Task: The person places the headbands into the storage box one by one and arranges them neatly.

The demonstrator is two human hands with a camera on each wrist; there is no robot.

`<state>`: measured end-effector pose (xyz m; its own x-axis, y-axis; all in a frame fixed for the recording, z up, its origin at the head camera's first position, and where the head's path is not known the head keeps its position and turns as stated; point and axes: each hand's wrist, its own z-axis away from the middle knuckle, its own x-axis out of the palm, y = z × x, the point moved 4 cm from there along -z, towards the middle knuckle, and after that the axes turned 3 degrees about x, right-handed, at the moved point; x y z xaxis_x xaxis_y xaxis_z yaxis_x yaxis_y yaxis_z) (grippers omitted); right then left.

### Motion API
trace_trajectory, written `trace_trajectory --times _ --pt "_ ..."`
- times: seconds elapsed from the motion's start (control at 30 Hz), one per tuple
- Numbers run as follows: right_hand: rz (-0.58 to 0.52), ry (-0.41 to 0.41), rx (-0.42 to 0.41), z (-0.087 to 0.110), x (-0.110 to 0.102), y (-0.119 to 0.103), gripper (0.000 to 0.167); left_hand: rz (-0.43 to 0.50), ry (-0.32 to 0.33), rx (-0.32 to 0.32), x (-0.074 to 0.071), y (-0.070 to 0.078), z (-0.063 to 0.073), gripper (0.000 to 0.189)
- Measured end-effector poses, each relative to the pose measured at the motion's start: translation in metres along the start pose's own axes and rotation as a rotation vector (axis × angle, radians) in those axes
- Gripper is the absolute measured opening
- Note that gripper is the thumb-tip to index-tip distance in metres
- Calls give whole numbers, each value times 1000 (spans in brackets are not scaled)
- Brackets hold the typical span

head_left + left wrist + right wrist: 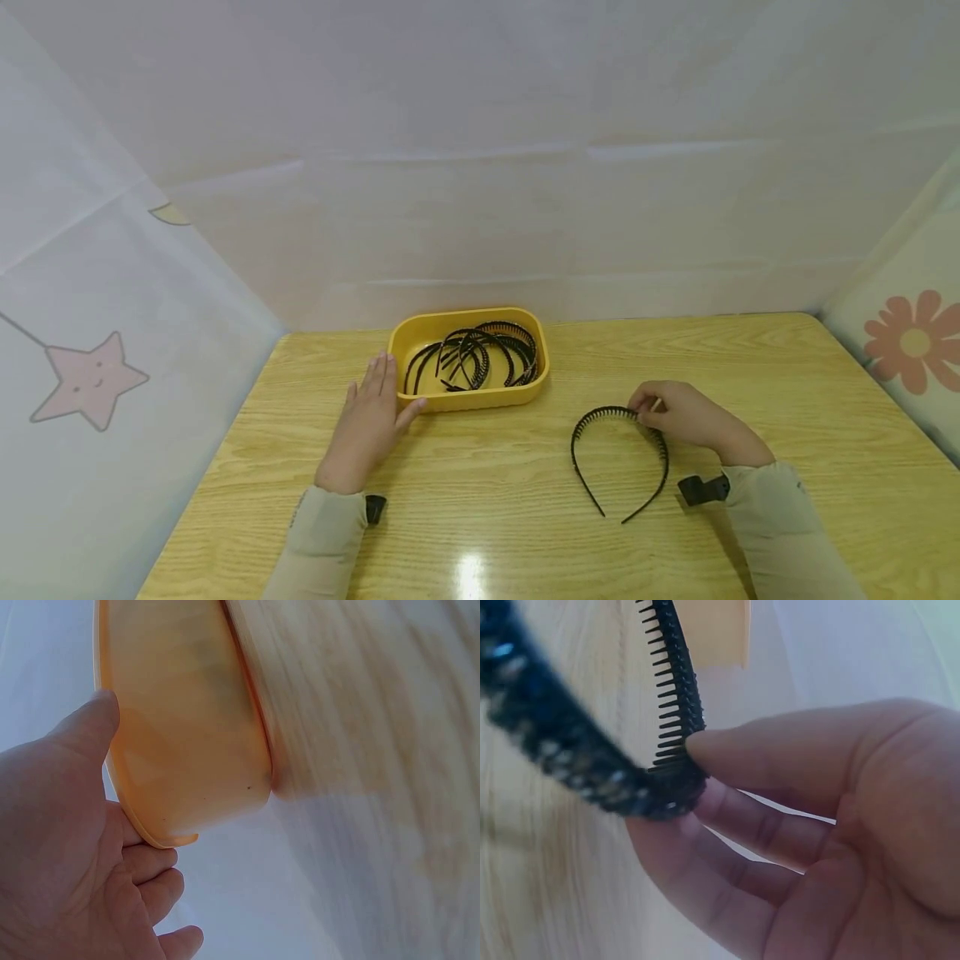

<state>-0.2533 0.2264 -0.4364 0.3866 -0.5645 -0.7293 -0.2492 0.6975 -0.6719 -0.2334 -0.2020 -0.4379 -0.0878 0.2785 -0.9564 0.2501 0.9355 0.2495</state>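
Near the right side of the table, my right hand (693, 421) pinches a black toothed headband (609, 411) between thumb and fingers, at the right of its arch. Its two ends point toward me. In the right wrist view, the headband (562, 750) has shiny dark beads on its outer face and comb teeth inside. My left hand (363, 433) rests against the left end of a yellow plastic basket (472, 402), fingers fairly straight along the side rim and thumb at the front corner. Several black headbands (517, 346) lie tangled inside that basket.
The light wood table (487, 475) bears the basket near its back edge. Pale fabric walls (480, 208) stand behind and at both sides, with a pink star (97, 379) at left and a red flower (915, 342) at right.
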Motion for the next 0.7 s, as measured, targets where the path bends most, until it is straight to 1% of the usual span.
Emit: trace_trajectory --times 0.2,0.4,0.5,0.7 --pt "-47 17 21 -1 1 0 16 1 -6 -2 1 -1 0 87" --pt "-92 58 32 -5 1 -2 17 -2 -2 0 2 -2 0 88" --pt "-157 65 52 -6 2 -1 18 -3 -4 -1 2 -3 -1 88" --pt "-323 61 75 -9 6 0 24 -9 -9 -5 4 -4 -1 89"
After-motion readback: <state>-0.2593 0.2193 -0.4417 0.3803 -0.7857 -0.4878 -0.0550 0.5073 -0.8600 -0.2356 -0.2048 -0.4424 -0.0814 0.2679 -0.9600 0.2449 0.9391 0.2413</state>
